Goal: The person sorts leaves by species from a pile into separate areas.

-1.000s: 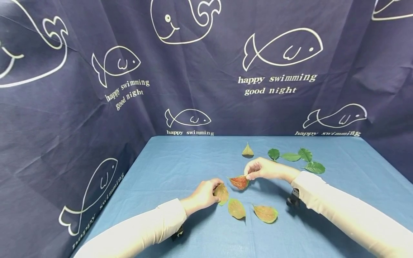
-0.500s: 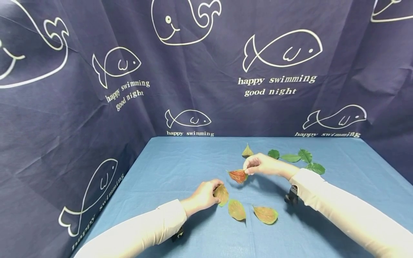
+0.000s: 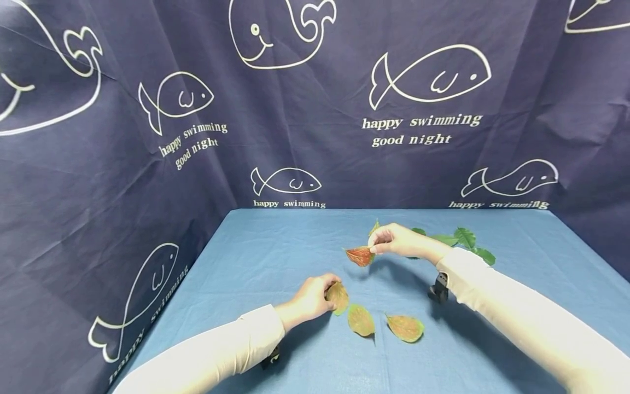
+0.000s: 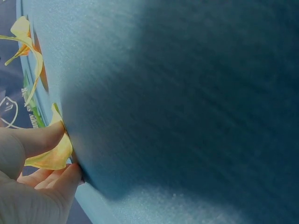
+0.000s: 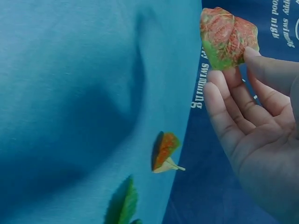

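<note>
In the head view my left hand [image 3: 311, 298] holds a yellow-brown leaf [image 3: 338, 299] between thumb and fingers, low at the table. The left wrist view has the thumb across that leaf [image 4: 58, 151] and the fingertips touching the cloth. My right hand [image 3: 401, 241] pinches a red leaf [image 3: 359, 255] by one end, raised off the cloth with a shadow under it. Red veining and a green edge show on this leaf [image 5: 226, 37] in the right wrist view. Just behind the right hand stands a folded leaf [image 5: 167, 151], partly hidden in the head view.
Two yellow-orange leaves, one left [image 3: 361, 320] and one right [image 3: 406, 328], lie at the front on the blue cloth [image 3: 275, 246]. Several green leaves [image 3: 465, 237] lie at the back right, partly behind the right arm. A dark printed curtain [image 3: 295, 109] rises behind and at left.
My right hand has carried the red leaf farther back and slightly left, up toward the folded leaf. The left hand and its leaf have stayed in place.
</note>
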Demonstrator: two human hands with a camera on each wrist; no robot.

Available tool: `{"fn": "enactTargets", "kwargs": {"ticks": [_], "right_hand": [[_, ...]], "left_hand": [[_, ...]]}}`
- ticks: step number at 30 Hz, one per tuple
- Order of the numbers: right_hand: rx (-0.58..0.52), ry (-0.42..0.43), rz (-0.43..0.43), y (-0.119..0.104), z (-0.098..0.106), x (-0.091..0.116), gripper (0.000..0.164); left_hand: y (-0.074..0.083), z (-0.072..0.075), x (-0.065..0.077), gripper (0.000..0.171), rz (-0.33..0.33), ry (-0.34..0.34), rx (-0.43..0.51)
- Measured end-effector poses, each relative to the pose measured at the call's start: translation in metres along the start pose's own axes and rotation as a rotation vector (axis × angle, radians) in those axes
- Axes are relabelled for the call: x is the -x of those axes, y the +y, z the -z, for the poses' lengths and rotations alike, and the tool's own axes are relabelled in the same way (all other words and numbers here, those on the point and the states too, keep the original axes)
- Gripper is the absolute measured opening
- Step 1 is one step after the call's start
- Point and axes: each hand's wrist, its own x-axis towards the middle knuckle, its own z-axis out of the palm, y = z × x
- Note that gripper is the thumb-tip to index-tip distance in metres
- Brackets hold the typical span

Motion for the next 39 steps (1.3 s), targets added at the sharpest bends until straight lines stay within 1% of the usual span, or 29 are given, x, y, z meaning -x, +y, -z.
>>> {"fn": "enactTargets", "kwargs": {"ticks": [7,10,15,18,22,26,32,36,39], "right_hand": [[-0.005,0.08,-0.039,-0.006,0.005,-0.019,0.011],[-0.002,0.104,-0.058,-0.008,0.007,-0.026,0.014],[-0.013,0.145,-0.117,-0.005,0.01,-0.035,0.017],[-0.02,0.188,-0.161,-0.001,0.012,-0.039,0.018],[-0.018,0.227,-0.182,0.005,0.014,-0.046,0.018],[-0.024,0.249,-0.182,0.014,0.014,-0.053,0.018],[-0.081,0.236,-0.179,0.033,0.011,-0.063,0.017],[-0.061,0.238,-0.17,0.041,0.01,-0.067,0.015],[-0.049,0.241,-0.177,0.043,0.01,-0.069,0.015]], "left_hand": [[-0.004,-0.003,0.0,0.046,0.015,0.004,-0.016],[-0.004,-0.003,-0.001,0.046,0.021,0.007,-0.022],[-0.003,-0.001,0.001,0.046,-0.002,0.013,-0.026],[-0.002,0.0,0.001,0.046,-0.008,0.014,-0.032],[-0.002,0.001,0.001,0.045,-0.014,0.012,-0.032],[-0.002,0.001,0.0,0.045,-0.012,0.008,-0.021],[-0.004,0.0,0.0,0.046,-0.003,0.008,-0.018],[-0.004,0.001,0.0,0.046,0.0,0.002,-0.012],[-0.004,0.001,0.0,0.046,-0.001,-0.003,-0.014]]}}
